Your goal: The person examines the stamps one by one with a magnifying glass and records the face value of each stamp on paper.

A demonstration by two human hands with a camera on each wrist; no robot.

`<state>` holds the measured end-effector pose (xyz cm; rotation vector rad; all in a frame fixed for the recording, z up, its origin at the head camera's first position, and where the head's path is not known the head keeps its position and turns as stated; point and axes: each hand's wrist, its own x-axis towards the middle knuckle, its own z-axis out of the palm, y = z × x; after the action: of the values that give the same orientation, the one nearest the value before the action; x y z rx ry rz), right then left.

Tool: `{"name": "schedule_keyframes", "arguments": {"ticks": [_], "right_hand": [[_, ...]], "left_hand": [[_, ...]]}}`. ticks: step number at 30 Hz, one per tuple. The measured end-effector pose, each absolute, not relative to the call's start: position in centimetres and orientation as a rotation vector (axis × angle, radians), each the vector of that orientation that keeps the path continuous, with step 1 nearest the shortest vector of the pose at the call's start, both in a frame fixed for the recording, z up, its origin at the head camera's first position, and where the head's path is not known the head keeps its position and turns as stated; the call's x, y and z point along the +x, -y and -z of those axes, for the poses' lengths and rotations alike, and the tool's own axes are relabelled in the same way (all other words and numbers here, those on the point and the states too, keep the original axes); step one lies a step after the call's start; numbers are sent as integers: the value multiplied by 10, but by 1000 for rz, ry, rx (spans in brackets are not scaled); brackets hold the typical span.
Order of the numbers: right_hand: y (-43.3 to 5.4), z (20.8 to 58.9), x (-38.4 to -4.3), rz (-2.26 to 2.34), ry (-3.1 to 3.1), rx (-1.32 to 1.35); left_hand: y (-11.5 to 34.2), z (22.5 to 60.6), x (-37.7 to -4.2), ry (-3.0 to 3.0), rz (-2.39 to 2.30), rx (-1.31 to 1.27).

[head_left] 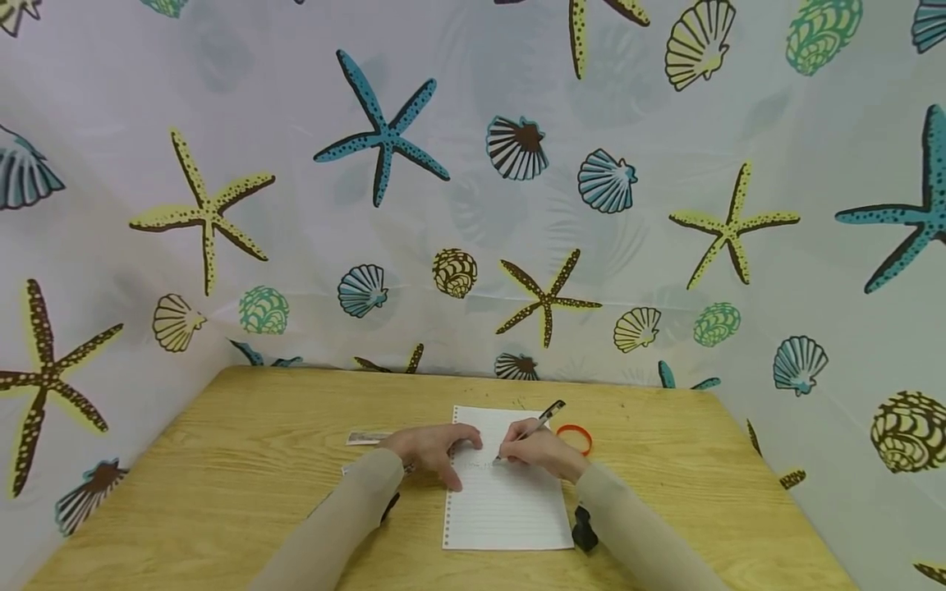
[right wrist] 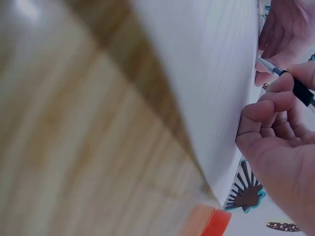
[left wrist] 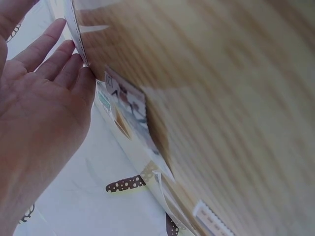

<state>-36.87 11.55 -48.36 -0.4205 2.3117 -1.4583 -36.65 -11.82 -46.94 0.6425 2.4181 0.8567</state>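
Observation:
A lined sheet of paper with punched holes down its left side lies on the wooden table. My left hand rests on its left edge, thumb and fingers spread. In the left wrist view, those fingers look fairly straight at the paper's edge. My right hand pinches a pen with a black grip, its tip on the paper beside a short line of faint writing. The pen is between thumb and fingers in the right wrist view, the other fingers curled beneath.
A red ring lies just right of the paper, near my right wrist. Left of my left hand is a small printed slip; the left wrist view shows a picture card with a serrated edge. A shell-patterned curtain surrounds the table.

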Motion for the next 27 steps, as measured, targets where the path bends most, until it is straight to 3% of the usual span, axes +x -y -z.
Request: {"name": "schedule_keyframes", "arguments": {"ticks": [27], "right_hand": [[-121, 485, -371, 1412, -2283, -531]], "left_hand": [[117, 467, -366, -2419, -857, 659]]}}
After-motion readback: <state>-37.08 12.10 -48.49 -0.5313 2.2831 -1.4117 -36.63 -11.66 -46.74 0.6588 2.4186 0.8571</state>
